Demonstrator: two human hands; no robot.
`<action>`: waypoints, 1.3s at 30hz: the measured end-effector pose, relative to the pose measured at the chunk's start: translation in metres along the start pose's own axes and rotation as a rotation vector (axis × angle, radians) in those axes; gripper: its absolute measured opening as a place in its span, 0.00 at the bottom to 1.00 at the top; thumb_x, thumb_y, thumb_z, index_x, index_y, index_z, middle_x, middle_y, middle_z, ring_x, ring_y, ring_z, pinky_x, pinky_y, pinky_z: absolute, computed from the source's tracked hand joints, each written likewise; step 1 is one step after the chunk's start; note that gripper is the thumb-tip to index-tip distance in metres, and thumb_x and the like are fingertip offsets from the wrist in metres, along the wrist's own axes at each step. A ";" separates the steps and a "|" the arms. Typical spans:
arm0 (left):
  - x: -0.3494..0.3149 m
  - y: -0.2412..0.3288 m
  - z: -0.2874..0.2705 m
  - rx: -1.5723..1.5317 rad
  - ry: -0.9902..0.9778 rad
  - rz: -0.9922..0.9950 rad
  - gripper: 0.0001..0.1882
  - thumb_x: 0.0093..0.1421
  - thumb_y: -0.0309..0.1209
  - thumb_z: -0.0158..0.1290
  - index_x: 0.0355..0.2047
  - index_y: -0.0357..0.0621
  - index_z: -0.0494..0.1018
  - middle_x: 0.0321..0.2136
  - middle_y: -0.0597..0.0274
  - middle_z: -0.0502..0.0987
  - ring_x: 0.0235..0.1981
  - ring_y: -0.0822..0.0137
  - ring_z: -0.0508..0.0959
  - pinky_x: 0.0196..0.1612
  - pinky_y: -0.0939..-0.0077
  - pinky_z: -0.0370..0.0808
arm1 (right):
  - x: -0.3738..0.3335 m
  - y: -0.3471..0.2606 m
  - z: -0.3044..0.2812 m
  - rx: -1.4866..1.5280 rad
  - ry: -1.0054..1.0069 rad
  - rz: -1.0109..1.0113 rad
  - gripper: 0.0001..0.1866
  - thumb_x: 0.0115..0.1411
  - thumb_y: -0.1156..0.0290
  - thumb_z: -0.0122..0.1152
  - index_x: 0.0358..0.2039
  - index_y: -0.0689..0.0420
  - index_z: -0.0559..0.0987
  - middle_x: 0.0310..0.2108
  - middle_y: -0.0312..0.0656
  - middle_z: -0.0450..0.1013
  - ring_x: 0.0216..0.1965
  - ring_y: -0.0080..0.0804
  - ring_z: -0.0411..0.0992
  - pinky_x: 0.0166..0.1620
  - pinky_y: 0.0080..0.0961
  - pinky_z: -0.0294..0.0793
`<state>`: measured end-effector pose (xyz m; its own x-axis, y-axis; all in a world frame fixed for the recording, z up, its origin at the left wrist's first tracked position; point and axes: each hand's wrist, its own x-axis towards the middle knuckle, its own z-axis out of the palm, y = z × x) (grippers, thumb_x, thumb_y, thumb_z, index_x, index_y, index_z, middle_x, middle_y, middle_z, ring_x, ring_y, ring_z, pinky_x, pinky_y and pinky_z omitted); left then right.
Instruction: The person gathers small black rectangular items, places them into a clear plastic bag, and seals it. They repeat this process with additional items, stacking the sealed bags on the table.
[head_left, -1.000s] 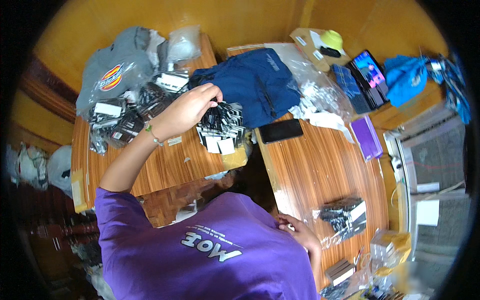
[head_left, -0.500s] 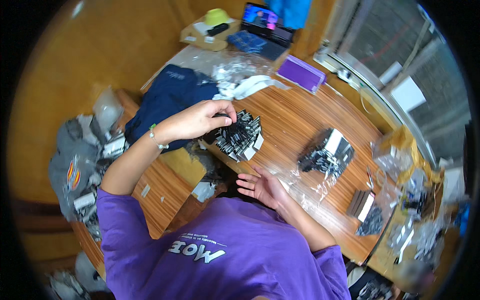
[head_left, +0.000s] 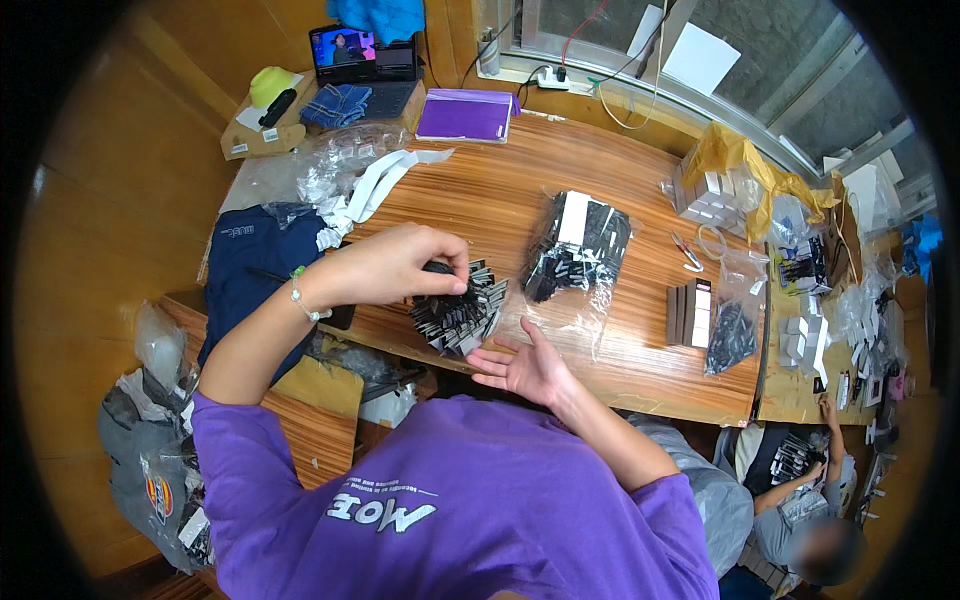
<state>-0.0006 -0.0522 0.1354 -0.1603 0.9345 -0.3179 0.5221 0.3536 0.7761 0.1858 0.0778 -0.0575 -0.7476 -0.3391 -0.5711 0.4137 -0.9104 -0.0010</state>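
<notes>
My left hand [head_left: 425,262] is closed on the black strings at the top of a bundle of hang tags [head_left: 462,318]. The small black-and-white tags fan out below my fingers, over the table's front edge. Palm up and fingers apart, my right hand [head_left: 525,370] is beside the bundle's lower right side. Its fingertips come close to the tags; whether they touch I cannot tell. Farther right on the wooden table [head_left: 460,195], a clear plastic bag [head_left: 578,245] holds more black tags, with a white piece on top.
Dark navy clothing [head_left: 262,265] lies left of my arm. Behind are a purple folder [head_left: 465,117] and a laptop [head_left: 365,65]. To the right are scissors [head_left: 687,252], brown boxes [head_left: 688,312] and a bag of black pieces [head_left: 735,315]. A co-worker [head_left: 800,500] sits at lower right.
The view has swung to the right, bringing the co-worker into sight. My right hand is closer to the tag bundle; my left still holds the bundle by its strings.
</notes>
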 end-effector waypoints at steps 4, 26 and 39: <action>0.003 0.016 0.013 0.120 -0.044 0.076 0.10 0.54 0.35 0.51 0.29 0.40 0.71 0.24 0.54 0.75 0.28 0.56 0.74 0.33 0.68 0.68 | 0.002 -0.003 0.014 -0.059 0.042 0.019 0.40 0.60 0.38 0.30 0.59 0.62 0.50 0.54 0.59 0.58 0.54 0.50 0.61 0.55 0.51 0.61; -0.053 0.028 0.036 0.092 0.012 -0.205 0.07 0.57 0.34 0.49 0.30 0.45 0.70 0.24 0.60 0.76 0.25 0.60 0.75 0.29 0.68 0.67 | 0.055 0.001 -0.048 0.094 -0.211 0.488 0.30 0.65 0.50 0.25 0.53 0.61 0.63 0.49 0.51 0.67 0.51 0.45 0.66 0.54 0.43 0.65; -0.045 0.019 0.029 0.175 -0.014 -0.237 0.07 0.56 0.35 0.49 0.30 0.46 0.70 0.18 0.59 0.73 0.22 0.59 0.74 0.26 0.66 0.66 | 0.024 -0.014 -0.038 -0.063 0.044 0.552 0.56 0.52 0.30 0.36 0.60 0.70 0.38 0.54 0.66 0.54 0.55 0.55 0.59 0.55 0.46 0.63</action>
<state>0.0409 -0.0886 0.1482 -0.2843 0.8255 -0.4875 0.6083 0.5484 0.5738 0.1819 0.0910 -0.1023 -0.3889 -0.7504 -0.5345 0.7691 -0.5839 0.2600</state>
